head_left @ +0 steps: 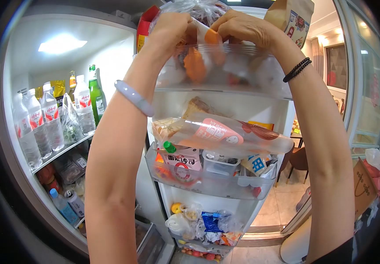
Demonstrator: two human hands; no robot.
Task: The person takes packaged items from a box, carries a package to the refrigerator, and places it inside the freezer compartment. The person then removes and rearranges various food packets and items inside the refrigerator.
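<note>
My left hand (173, 27) and my right hand (246, 29) are raised to the top bin (260, 79) of an open fridge door. Between them is a white-and-orange packet (213, 37), its lower part down inside the bin. Fingers of both hands are closed on its upper edges, though some fingertips are hidden. Behind my hands sits a knotted clear plastic bag (199, 8) with dark contents. A red box (145, 27) stands left of my left hand, and a brown paper bag (289, 20) stands beyond my right.
The middle door bin (216, 187) holds a clear-and-pink bread bag (221, 132), a sauce pouch (180, 159) and a plastic tub (220, 163). Small bags fill the lower bin. Water bottles (51, 116) and a green bottle (95, 94) line the fridge shelf at left. A glass door (366, 79) stands right.
</note>
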